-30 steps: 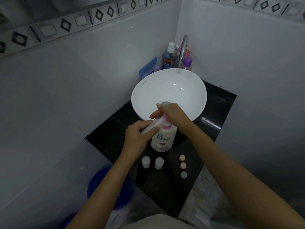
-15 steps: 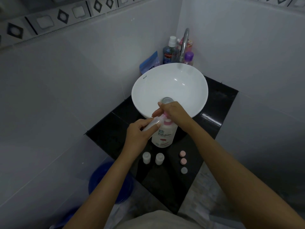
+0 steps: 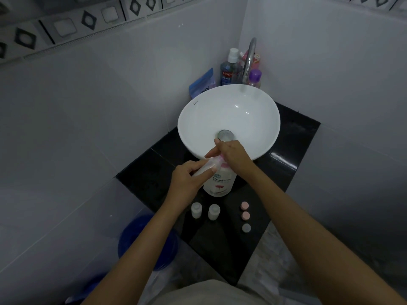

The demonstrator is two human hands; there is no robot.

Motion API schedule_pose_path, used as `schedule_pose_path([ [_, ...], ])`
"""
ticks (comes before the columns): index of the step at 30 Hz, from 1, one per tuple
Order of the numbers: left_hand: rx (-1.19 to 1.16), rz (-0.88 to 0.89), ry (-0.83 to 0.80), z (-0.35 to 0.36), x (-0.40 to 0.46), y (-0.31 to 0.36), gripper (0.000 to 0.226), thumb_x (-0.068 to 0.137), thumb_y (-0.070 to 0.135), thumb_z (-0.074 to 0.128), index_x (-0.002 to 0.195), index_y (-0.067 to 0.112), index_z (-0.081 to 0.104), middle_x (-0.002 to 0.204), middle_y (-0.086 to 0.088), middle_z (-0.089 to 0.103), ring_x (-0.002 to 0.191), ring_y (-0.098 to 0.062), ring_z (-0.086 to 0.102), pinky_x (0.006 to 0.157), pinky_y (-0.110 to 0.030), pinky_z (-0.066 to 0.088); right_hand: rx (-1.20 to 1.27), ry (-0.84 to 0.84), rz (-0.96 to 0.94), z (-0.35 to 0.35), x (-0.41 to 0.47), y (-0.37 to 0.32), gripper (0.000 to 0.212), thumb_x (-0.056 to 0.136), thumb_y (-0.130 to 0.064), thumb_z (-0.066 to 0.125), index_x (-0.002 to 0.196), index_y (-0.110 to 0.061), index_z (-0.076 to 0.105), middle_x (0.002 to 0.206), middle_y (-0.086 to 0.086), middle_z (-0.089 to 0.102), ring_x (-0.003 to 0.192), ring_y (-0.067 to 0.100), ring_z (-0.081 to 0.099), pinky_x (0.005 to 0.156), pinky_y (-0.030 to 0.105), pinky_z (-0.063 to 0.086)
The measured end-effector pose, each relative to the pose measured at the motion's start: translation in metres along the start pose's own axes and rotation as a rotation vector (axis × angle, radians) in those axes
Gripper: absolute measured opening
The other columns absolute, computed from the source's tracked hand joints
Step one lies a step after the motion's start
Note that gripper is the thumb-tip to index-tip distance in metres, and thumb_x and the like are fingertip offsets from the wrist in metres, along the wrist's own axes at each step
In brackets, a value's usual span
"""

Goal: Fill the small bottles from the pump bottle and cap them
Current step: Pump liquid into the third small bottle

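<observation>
The small clear bottle [image 3: 203, 168] lies tilted at the pump bottle [image 3: 219, 183] spout, the left hand [image 3: 187, 179] curling its grip around it. The right hand [image 3: 231, 154] presses flat on the pump. Two bottles [image 3: 204, 211] and three caps [image 3: 245, 215] stand on the black desk [image 3: 286, 155].

On the black stone counter [image 3: 284, 155] before you, the white round basin [image 3: 198, 128] sits at the back, with the curved metal tap [image 3: 250, 58] behind it in the corner. The white pump bottle [image 3: 220, 183] stands just in front of the basin, your right hand [image 3: 233, 155] on its top. Your left hand [image 3: 187, 179] holds a small clear bottle [image 3: 203, 168], tilted, at its left. Nearer you, two small white bottles [image 3: 196, 210] stand side by side, and to their right three round caps [image 3: 245, 205] lie in a row.
</observation>
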State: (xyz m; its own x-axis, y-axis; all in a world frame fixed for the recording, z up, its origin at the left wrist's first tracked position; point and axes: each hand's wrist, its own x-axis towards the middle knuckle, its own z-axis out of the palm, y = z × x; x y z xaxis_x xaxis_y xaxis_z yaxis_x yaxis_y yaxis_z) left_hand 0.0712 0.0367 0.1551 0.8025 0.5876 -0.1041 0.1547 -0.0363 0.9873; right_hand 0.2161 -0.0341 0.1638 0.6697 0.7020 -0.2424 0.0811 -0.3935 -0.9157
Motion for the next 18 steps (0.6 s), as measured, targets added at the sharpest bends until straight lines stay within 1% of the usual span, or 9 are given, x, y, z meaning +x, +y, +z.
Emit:
schedule_pose_path([
  [3,-0.031,0.031,-0.038,-0.003,-0.002,0.008,0.023,0.079,0.024,0.072,0.099,0.033,0.068,0.097,0.006,0.072,0.091,-0.002,0.067,0.077,-0.015,0.054,0.011,-0.026,-0.030,-0.005,0.001,-0.007,0.042,0.097,-0.031,0.042,0.084,-0.008,0.075,0.090,0.005,0.073,0.087,0.014,0.059,0.074,0.025,0.047],
  [5,-0.015,0.062,-0.041,-0.006,-0.001,0.012,0.024,0.077,0.020,0.074,0.099,0.030,0.069,0.094,0.008,0.072,0.086,-0.001,0.066,0.076,-0.016,0.054,0.035,-0.039,-0.051,-0.007,0.001,-0.012,0.039,0.097,-0.029,0.044,0.090,-0.005,0.074,0.088,0.007,0.073,0.086,0.013,0.062,0.083,0.026,0.046],
  [7,0.024,0.082,-0.030,-0.008,0.001,0.012,0.028,0.075,0.019,0.076,0.102,0.022,0.070,0.092,0.007,0.071,0.080,0.001,0.064,0.070,-0.013,0.052,0.089,-0.056,-0.043,-0.008,0.001,-0.015,0.037,0.096,-0.028,0.045,0.094,-0.003,0.073,0.088,0.009,0.073,0.088,0.015,0.065,0.089,0.026,0.047],
  [8,0.043,0.083,-0.024,-0.009,0.002,0.012,0.031,0.074,0.019,0.077,0.104,0.019,0.070,0.093,0.005,0.071,0.080,-0.001,0.063,0.069,-0.013,0.051,0.114,-0.060,-0.037,-0.008,0.001,-0.015,0.037,0.096,-0.028,0.046,0.095,-0.003,0.073,0.087,0.008,0.073,0.087,0.015,0.065,0.088,0.024,0.048],
  [10,0.072,0.072,-0.017,-0.010,0.004,0.009,0.039,0.073,0.021,0.078,0.110,0.016,0.068,0.097,0.000,0.069,0.085,-0.008,0.062,0.071,-0.014,0.051,0.133,-0.069,-0.019,-0.008,-0.001,-0.018,0.037,0.096,-0.027,0.046,0.098,-0.001,0.072,0.085,0.006,0.073,0.082,0.012,0.065,0.081,0.016,0.049],
  [11,0.096,0.070,-0.021,-0.010,0.004,0.007,0.041,0.073,0.021,0.077,0.112,0.015,0.067,0.100,-0.001,0.068,0.087,-0.010,0.062,0.070,-0.013,0.050,0.136,-0.075,-0.016,-0.008,-0.001,-0.019,0.037,0.097,-0.027,0.045,0.099,0.000,0.072,0.086,0.008,0.073,0.082,0.012,0.065,0.081,0.015,0.049],
  [14,0.184,0.090,-0.028,-0.009,0.003,0.006,0.035,0.076,0.024,0.075,0.109,0.020,0.066,0.103,-0.001,0.065,0.087,-0.009,0.060,0.069,-0.011,0.048,0.137,-0.079,-0.025,-0.009,-0.002,-0.019,0.036,0.096,-0.026,0.046,0.097,-0.001,0.072,0.092,0.013,0.073,0.092,0.020,0.066,0.094,0.028,0.047],
  [16,0.199,0.103,-0.027,-0.008,0.002,0.005,0.033,0.076,0.027,0.074,0.108,0.023,0.066,0.104,0.000,0.064,0.089,-0.009,0.060,0.071,-0.015,0.047,0.124,-0.074,-0.017,-0.009,-0.002,-0.020,0.036,0.096,-0.027,0.046,0.097,-0.003,0.072,0.092,0.012,0.074,0.093,0.021,0.066,0.095,0.030,0.046],
  [18,0.202,0.108,-0.023,-0.009,0.001,0.005,0.032,0.077,0.027,0.073,0.109,0.025,0.065,0.106,0.001,0.064,0.090,-0.008,0.060,0.072,-0.016,0.046,0.113,-0.067,-0.018,-0.008,-0.003,-0.021,0.036,0.097,-0.025,0.045,0.098,-0.002,0.071,0.093,0.013,0.073,0.089,0.018,0.065,0.093,0.029,0.045],
])
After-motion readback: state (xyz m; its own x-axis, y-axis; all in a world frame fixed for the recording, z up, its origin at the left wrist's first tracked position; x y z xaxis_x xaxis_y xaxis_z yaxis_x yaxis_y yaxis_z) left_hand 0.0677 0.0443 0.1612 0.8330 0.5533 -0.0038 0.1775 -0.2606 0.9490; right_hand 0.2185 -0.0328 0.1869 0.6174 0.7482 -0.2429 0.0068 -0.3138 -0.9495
